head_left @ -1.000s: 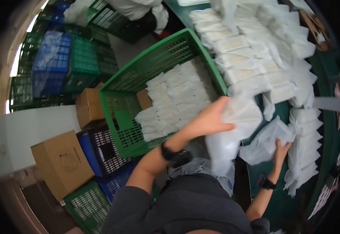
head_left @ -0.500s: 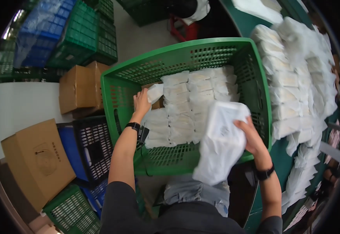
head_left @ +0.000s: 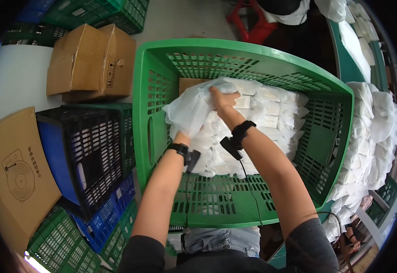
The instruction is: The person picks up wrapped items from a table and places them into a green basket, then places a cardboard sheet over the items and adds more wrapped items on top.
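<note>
White packet: a plastic-wrapped bundle (head_left: pixel 190 107) inside the green crate (head_left: pixel 228 216), toward its left end, with its loose film spread over neighbouring packets.
Right hand: reaches over the near wall of the green crate; the thumb of this hand (head_left: pixel 225 101) touches the film's right edge, but whether its fingers close on the bundle cannot be told.
Left hand: largely hidden under the film at the green crate's left end; only the part by the wrist (head_left: pixel 184 138) shows, so its grip cannot be told.
Packed rows: similar white packets (head_left: pixel 271 109) lie side by side across the green crate's floor.
Wristbands: black, one on each forearm, above the green crate's interior.
Right side: more white packets (head_left: pixel 362 145) stand in rows beside the green crate.
Left side: cardboard boxes (head_left: pixel 87 61) and a blue-and-black crate (head_left: pixel 96 152) beside the green crate.
Beyond: a red stool (head_left: pixel 248 22) past the green crate's far rim.
</note>
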Demonstrator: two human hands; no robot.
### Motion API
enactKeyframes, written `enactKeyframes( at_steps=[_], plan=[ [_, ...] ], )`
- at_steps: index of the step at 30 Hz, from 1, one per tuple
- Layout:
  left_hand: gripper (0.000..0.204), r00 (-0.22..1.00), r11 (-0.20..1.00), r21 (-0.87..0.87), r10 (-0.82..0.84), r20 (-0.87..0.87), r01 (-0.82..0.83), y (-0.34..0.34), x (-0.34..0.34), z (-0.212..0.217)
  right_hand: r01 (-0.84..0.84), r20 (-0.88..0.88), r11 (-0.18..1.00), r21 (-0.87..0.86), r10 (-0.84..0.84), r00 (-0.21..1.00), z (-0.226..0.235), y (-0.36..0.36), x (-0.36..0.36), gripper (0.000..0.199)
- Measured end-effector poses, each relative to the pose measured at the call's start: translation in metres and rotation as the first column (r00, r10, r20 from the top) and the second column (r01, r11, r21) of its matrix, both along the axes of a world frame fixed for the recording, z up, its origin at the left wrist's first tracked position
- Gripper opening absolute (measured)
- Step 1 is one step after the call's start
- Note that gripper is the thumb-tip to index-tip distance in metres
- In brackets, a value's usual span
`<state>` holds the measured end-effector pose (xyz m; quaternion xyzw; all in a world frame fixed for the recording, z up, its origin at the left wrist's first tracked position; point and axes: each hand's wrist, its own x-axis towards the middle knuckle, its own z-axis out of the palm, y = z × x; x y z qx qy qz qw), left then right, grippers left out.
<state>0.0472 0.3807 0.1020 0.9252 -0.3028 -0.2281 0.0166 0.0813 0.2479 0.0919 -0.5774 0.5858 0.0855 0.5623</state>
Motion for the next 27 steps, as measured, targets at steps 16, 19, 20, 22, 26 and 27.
enactKeyframes(
  at_steps=[16, 19, 20, 22, 26, 27],
  plan=[
    [0.023, 0.795, 0.495, -0.792, 0.607, 0.020, -0.358, -0.018, 0.034, -0.040, -0.462, 0.041, 0.784, 0.415, 0.491, 0.870, -0.036, -0.015, -0.056, 0.077],
    [0.024, 0.870, 0.628, -0.758, 0.461, 0.176, -0.179, -0.009, 0.066, -0.070, -0.571, 0.153, 0.755, 0.324, 0.553, 0.819, -0.002, -0.027, -0.103, 0.066],
    [0.029, 0.946, 0.853, -0.446, 0.321, 0.040, -0.271, -0.006, 0.073, -0.075, -0.590, 0.266, 0.741, 0.321, 0.528, 0.807, 0.016, -0.039, -0.120, 0.061],
    [0.037, 0.964, 0.973, -0.068, 0.208, -0.164, -0.221, -0.005, 0.082, -0.082, -0.590, 0.326, 0.696, 0.410, 0.492, 0.807, 0.056, -0.073, -0.146, 0.051],
    [0.049, 0.890, 0.965, -0.028, 0.229, -0.394, -0.261, -0.015, 0.098, -0.086, -0.538, 0.273, 0.764, 0.357, 0.466, 0.842, 0.120, -0.140, -0.203, 0.040],
    [0.049, 0.888, 0.967, -0.004, 0.232, -0.397, -0.255, -0.015, 0.100, -0.085, -0.534, 0.249, 0.787, 0.308, 0.475, 0.844, 0.132, -0.150, -0.216, 0.039]
  ],
)
